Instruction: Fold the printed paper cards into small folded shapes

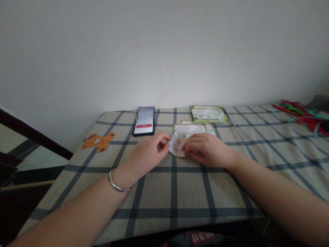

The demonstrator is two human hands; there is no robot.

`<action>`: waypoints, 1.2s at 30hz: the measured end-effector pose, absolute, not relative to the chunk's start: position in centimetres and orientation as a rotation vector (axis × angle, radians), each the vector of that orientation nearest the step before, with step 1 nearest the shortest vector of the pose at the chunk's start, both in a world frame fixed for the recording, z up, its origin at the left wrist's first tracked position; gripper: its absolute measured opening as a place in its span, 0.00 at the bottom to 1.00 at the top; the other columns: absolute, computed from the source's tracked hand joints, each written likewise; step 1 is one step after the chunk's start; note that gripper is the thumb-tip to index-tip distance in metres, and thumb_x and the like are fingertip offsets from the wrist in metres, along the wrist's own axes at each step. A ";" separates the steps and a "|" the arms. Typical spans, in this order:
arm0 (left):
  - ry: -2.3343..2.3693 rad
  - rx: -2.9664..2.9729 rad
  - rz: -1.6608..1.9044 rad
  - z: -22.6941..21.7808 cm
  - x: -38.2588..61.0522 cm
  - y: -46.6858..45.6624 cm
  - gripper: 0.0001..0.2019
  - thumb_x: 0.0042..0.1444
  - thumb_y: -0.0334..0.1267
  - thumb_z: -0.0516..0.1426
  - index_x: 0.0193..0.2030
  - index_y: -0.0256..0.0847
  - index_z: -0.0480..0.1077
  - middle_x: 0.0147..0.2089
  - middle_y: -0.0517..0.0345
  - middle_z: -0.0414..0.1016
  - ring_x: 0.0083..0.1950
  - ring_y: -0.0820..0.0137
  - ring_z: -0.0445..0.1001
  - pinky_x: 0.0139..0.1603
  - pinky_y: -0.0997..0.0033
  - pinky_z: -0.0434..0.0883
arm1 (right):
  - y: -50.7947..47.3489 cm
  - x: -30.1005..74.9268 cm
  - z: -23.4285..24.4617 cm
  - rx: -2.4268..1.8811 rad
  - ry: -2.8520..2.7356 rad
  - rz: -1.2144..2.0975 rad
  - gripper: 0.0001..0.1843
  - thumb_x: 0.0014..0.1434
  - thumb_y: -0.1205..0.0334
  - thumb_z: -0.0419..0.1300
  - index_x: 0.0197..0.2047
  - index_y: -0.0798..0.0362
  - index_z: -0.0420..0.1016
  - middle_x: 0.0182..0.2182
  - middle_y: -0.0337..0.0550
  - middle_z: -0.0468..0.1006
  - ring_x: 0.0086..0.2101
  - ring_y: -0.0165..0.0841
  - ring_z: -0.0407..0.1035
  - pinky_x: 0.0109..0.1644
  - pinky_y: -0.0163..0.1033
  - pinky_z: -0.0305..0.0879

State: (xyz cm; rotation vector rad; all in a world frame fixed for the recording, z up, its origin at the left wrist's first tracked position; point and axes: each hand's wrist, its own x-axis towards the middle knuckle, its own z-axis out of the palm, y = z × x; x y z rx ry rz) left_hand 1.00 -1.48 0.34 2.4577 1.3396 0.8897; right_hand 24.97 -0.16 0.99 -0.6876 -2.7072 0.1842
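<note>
A small printed leaflet (177,145) with orange and white panels lies between my hands, its left edge lifted and bent. My left hand (153,149) is closed in a pinch at that raised corner, and a silver bangle circles the wrist. From the other side, the curled fingers of my right hand (203,147) grip the sheet's right part and hide some of it. Just behind are overlapping green-bordered leaflets (190,128), partly covered by the right hand and the held sheet.
A phone (144,128) with a lit screen lies beyond my left hand. Farther back is a pile of leaflets (208,114). Red and green straps (303,116) lie at the far right. The checked tablecloth (159,199) bears a bear picture (99,142); a wall (164,55) stands behind.
</note>
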 end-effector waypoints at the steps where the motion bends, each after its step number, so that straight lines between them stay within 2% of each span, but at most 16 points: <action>1: 1.334 2.459 0.875 0.3 1.0 -1.5 0.08 0.57 0.30 0.56 0.43 0.41 0.69 0.34 0.62 0.77 0.34 0.71 0.76 0.36 0.70 0.72 | -0.1 25.0 1.0 -0.687 -2.707 0.217 0.12 0.57 0.72 0.55 0.42 0.51 0.75 0.38 0.42 0.78 0.43 0.34 0.71 0.48 0.42 0.66; 4: 1.290 2.512 0.851 0.3 1.0 -1.4 0.09 0.57 0.30 0.55 0.45 0.41 0.68 0.37 0.61 0.76 0.35 0.71 0.75 0.38 0.68 0.73 | 0.1 25.1 0.9 -0.686 -2.699 0.285 0.12 0.56 0.73 0.56 0.42 0.51 0.75 0.38 0.42 0.78 0.41 0.34 0.70 0.48 0.42 0.66; 9: 1.139 2.689 0.911 0.3 1.0 -1.3 0.14 0.55 0.25 0.54 0.47 0.40 0.68 0.50 0.53 0.70 0.52 0.66 0.70 0.54 0.61 0.70 | 0.0 24.7 0.7 -0.708 -2.672 0.288 0.11 0.55 0.73 0.55 0.40 0.53 0.73 0.37 0.43 0.76 0.40 0.35 0.69 0.47 0.42 0.64; 12: 1.117 2.747 0.948 0.3 1.1 -1.4 0.15 0.54 0.25 0.54 0.48 0.40 0.67 0.54 0.50 0.67 0.56 0.64 0.68 0.59 0.57 0.68 | 0.0 24.4 0.6 -0.723 -2.648 0.256 0.09 0.55 0.73 0.53 0.38 0.54 0.71 0.34 0.44 0.75 0.38 0.35 0.67 0.45 0.41 0.63; 18: 1.140 2.766 0.907 0.4 1.3 -1.8 0.14 0.52 0.28 0.56 0.47 0.40 0.65 0.52 0.51 0.70 0.56 0.62 0.69 0.58 0.55 0.69 | 0.2 24.2 0.5 -0.709 -2.654 0.225 0.11 0.55 0.74 0.51 0.38 0.54 0.70 0.34 0.44 0.74 0.37 0.36 0.66 0.44 0.42 0.62; 21: 1.159 2.796 0.900 0.4 1.3 -1.8 0.14 0.51 0.28 0.57 0.45 0.40 0.65 0.55 0.49 0.69 0.58 0.61 0.68 0.59 0.55 0.68 | 0.2 24.2 0.5 -0.692 -2.667 0.217 0.12 0.54 0.75 0.51 0.39 0.54 0.71 0.35 0.45 0.75 0.38 0.36 0.67 0.45 0.42 0.62; 28: 1.156 2.836 0.840 0.2 1.1 -1.5 0.11 0.52 0.31 0.59 0.42 0.40 0.64 0.56 0.49 0.69 0.57 0.61 0.68 0.58 0.54 0.68 | 0.4 23.9 0.1 -0.855 -2.547 0.250 0.07 0.58 0.71 0.53 0.36 0.54 0.71 0.31 0.43 0.74 0.35 0.34 0.67 0.40 0.39 0.62; 36: 1.174 2.832 0.760 0.0 1.1 -1.4 0.17 0.52 0.35 0.62 0.47 0.40 0.63 0.52 0.51 0.71 0.54 0.60 0.69 0.55 0.55 0.70 | 1.2 23.7 -1.1 -0.898 -2.450 0.366 0.06 0.59 0.69 0.55 0.34 0.53 0.73 0.29 0.41 0.74 0.33 0.32 0.66 0.39 0.37 0.61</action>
